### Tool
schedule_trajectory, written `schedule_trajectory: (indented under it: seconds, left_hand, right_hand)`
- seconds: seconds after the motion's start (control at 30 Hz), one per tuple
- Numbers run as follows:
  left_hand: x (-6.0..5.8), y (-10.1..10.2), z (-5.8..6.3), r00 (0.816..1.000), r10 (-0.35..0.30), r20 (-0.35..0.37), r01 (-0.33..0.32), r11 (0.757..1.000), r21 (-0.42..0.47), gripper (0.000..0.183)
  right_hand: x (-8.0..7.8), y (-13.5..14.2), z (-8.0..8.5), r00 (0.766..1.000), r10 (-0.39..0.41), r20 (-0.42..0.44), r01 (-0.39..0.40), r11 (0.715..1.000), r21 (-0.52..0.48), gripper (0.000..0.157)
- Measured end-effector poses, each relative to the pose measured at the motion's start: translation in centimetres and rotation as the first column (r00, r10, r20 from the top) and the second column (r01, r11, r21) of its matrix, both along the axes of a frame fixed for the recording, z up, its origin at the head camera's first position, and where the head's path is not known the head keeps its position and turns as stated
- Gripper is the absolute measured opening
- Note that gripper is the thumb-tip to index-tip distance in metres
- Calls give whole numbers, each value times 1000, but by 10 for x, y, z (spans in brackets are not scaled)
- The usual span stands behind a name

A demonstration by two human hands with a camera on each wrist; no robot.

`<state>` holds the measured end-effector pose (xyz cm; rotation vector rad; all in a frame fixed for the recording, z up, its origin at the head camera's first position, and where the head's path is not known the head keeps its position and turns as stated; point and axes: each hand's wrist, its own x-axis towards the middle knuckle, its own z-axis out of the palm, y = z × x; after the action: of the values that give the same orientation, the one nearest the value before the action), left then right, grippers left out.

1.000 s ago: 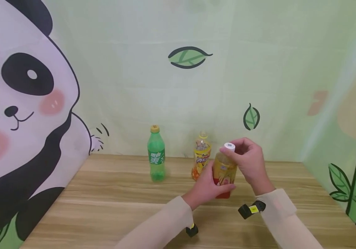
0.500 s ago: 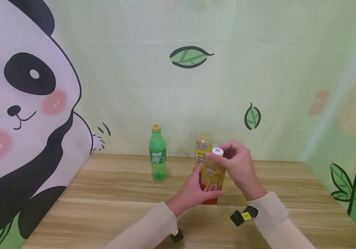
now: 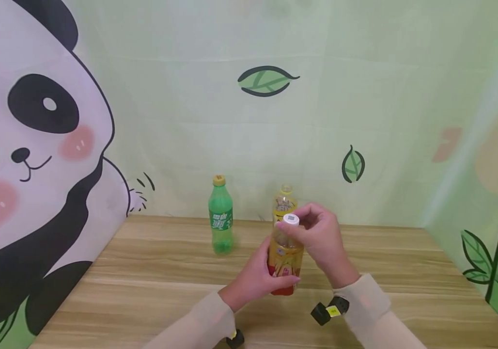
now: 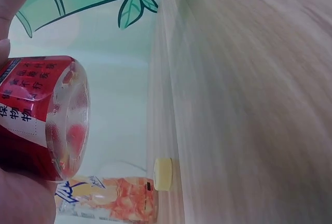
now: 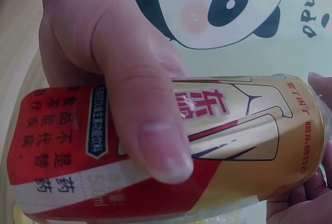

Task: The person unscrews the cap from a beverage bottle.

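In the head view, my left hand [image 3: 253, 276] grips a drink bottle [image 3: 286, 261] with a gold and red label round its body. The thumb lies across the label, as the right wrist view also shows. At the top, my right hand [image 3: 322, 237] pinches the white cap [image 3: 291, 220] between thumb and fingers. The bottle stands nearly upright, and its red-ringed base [image 4: 72, 120] appears above the table in the left wrist view. Behind it, partly hidden, is a yellow-labelled bottle [image 3: 285, 201] whose neck shows no cap.
A green soda bottle [image 3: 220, 223] with a yellow cap stands to the left on the wooden table [image 3: 153, 271]. A loose yellow cap [image 4: 163, 173] lies on the table near the yellow-labelled bottle. A panda-printed cloth [image 3: 188, 121] forms the backdrop.
Both hands have moved left and a little toward me with the gold and red bottle, which now covers more of the yellow-labelled one. My right hand stays at the white cap.
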<state>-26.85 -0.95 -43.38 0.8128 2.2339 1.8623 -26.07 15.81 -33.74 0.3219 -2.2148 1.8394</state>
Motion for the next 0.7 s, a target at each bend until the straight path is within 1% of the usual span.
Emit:
schedule_trajectory:
  seconds: [0.2,0.3,0.53,0.7]
  left_hand:
    - [1,-7,-1,998,-40,-41,41,999,15,85]
    - [1,-9,-1,998,-41,-58,41,999,7,87]
    - [4,-9,1,997,-41,-58,40,999,-10,90]
    - [2,-9,0,998,-39,-56,38,999,-12,89]
  right_hand:
    - [4,-8,-3,999,8,-49,-9,1000,-16,33]
    - [6,-10,-3,998,7,-64,-8,1000,-17,31]
    - [10,-12,1,998,6,-55,-7,1000,-1,31]
    - [10,-10,2,999,23,-44,-23,1000,1,31]
